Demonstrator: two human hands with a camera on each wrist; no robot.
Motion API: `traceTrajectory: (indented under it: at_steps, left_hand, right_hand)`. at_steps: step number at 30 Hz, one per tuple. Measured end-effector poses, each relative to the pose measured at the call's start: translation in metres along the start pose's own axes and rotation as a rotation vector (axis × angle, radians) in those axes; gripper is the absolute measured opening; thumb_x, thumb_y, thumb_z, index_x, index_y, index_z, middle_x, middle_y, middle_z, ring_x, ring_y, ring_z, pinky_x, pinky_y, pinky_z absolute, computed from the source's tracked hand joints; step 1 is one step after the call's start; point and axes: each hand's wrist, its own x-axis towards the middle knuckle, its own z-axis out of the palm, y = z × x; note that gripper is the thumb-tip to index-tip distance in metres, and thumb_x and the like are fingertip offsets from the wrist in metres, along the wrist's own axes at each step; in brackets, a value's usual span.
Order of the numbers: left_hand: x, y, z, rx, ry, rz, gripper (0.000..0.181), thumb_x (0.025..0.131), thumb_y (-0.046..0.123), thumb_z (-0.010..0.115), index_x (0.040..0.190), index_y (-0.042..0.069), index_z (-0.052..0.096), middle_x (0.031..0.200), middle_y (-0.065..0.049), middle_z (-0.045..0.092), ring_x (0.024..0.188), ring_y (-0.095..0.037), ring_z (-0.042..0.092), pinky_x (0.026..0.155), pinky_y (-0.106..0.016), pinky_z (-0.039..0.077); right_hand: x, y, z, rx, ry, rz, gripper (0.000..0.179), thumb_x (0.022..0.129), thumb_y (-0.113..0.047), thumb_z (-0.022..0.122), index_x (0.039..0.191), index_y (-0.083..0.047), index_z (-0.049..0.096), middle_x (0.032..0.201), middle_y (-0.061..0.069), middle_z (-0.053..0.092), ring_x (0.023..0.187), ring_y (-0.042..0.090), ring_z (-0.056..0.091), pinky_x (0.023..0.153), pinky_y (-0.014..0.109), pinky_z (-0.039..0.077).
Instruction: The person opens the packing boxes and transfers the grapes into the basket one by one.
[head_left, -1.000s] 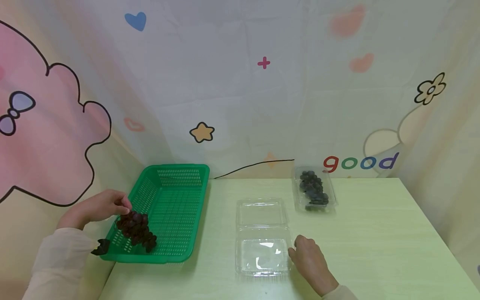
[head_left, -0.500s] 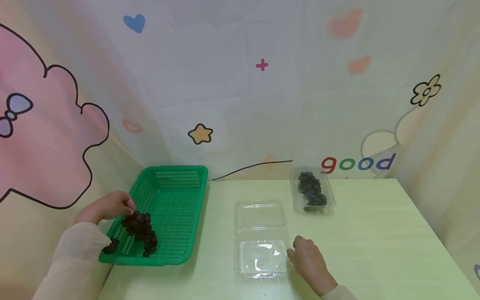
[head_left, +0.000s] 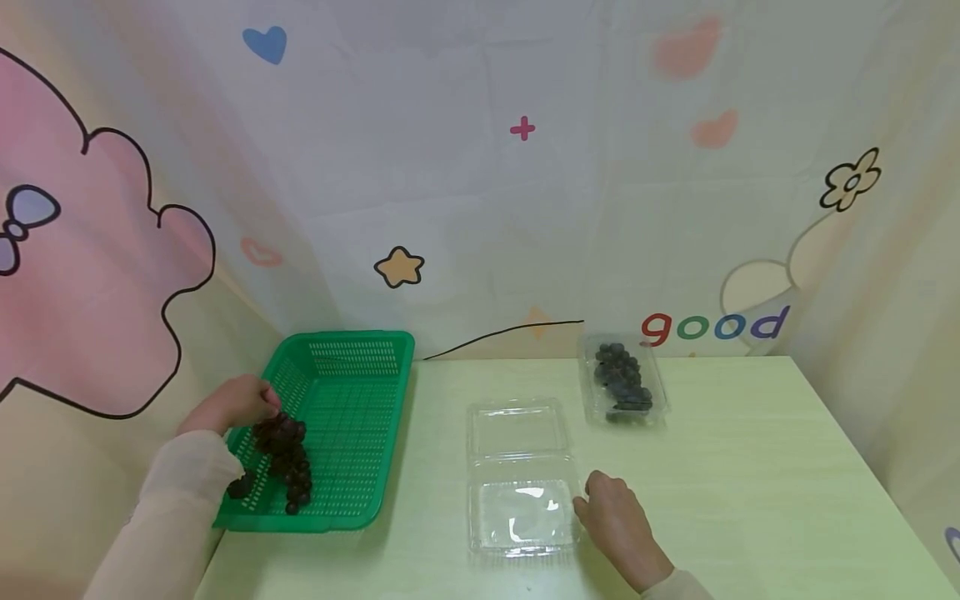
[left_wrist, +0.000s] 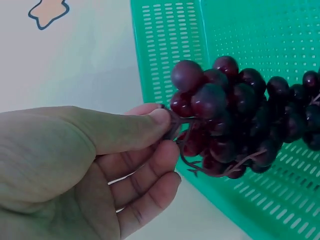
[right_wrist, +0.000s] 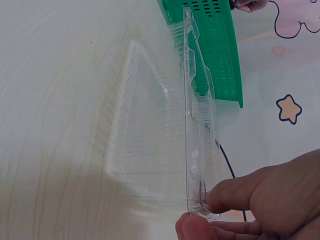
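My left hand (head_left: 236, 403) pinches the stem of a dark red bunch of grapes (head_left: 285, 458) between thumb and fingers. In the left wrist view the grapes (left_wrist: 245, 110) hang within the outline of the green basket (left_wrist: 172, 40); I cannot tell whether they touch its bottom. On the table, a clear plastic clamshell box (head_left: 519, 517) lies with its lid laid back. My right hand (head_left: 621, 529) is at the box's right side. The right wrist view shows its thumb and finger gripping the rim of the clear box (right_wrist: 192, 145).
A closed clear box (head_left: 588, 392) with dark grapes (head_left: 622, 379) inside stands at the back of the pale table (head_left: 750, 500). The green basket (head_left: 360, 508) occupies the table's left side. Behind is a printed curtain (head_left: 480, 167).
My left hand has moved right with the grapes, farther over the basket, and the bunch hangs more upright. My right hand and the open box hold still.
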Motion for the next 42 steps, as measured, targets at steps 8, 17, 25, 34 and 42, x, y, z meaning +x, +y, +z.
traceTrajectory:
  at_steps: [8, 17, 25, 34, 42]
  left_hand:
    - [0.013, 0.014, 0.004, -0.017, 0.042, -0.019, 0.013, 0.100, 0.003, 0.058, 0.094, -0.003, 0.068, 0.085, -0.010, 0.061, 0.079, -0.026, 0.054, 0.073, -0.042, 0.049]
    - [0.025, 0.009, 0.014, -0.050, 0.080, -0.082, 0.012, 0.100, 0.002, 0.061, 0.099, -0.006, 0.070, 0.094, -0.016, 0.065, 0.086, -0.030, 0.058, 0.076, -0.045, 0.053]
    - [0.034, 0.004, 0.021, -0.053, 0.116, -0.123, 0.013, 0.100, 0.003, 0.060, 0.098, -0.005, 0.070, 0.100, -0.021, 0.066, 0.091, -0.035, 0.060, 0.082, -0.049, 0.054]
    - [0.045, 0.003, 0.032, -0.080, 0.164, -0.180, 0.015, 0.100, 0.003, 0.060, 0.102, -0.007, 0.071, 0.110, -0.026, 0.067, 0.105, -0.044, 0.061, 0.094, -0.057, 0.052]
    - [0.050, 0.006, 0.039, -0.116, 0.175, -0.226, 0.017, 0.099, 0.002, 0.057, 0.088, -0.005, 0.068, 0.093, -0.021, 0.066, 0.092, -0.039, 0.061, 0.089, -0.052, 0.054]
  right_hand:
    - [0.000, 0.000, -0.001, 0.006, -0.010, 0.014, 0.018, 0.086, -0.003, 0.069, 0.073, -0.002, 0.057, 0.065, 0.005, 0.054, 0.054, 0.018, 0.043, 0.048, 0.031, 0.038]
    - [-0.001, -0.001, -0.001, 0.032, -0.018, 0.017, 0.018, 0.087, -0.001, 0.068, 0.073, -0.001, 0.057, 0.064, 0.004, 0.052, 0.052, 0.015, 0.040, 0.047, 0.028, 0.035]
    - [-0.001, -0.001, -0.003, 0.019, -0.015, 0.021, 0.015, 0.087, -0.003, 0.068, 0.076, 0.000, 0.059, 0.067, 0.006, 0.056, 0.054, 0.018, 0.045, 0.049, 0.031, 0.039]
    - [-0.002, -0.002, -0.003, 0.015, -0.029, 0.031, 0.013, 0.088, -0.004, 0.071, 0.083, 0.005, 0.063, 0.076, 0.014, 0.066, 0.056, 0.018, 0.050, 0.051, 0.034, 0.047]
    - [-0.003, -0.002, -0.003, 0.046, -0.038, 0.036, 0.013, 0.089, -0.002, 0.071, 0.086, 0.008, 0.063, 0.074, 0.012, 0.064, 0.052, 0.015, 0.046, 0.048, 0.029, 0.043]
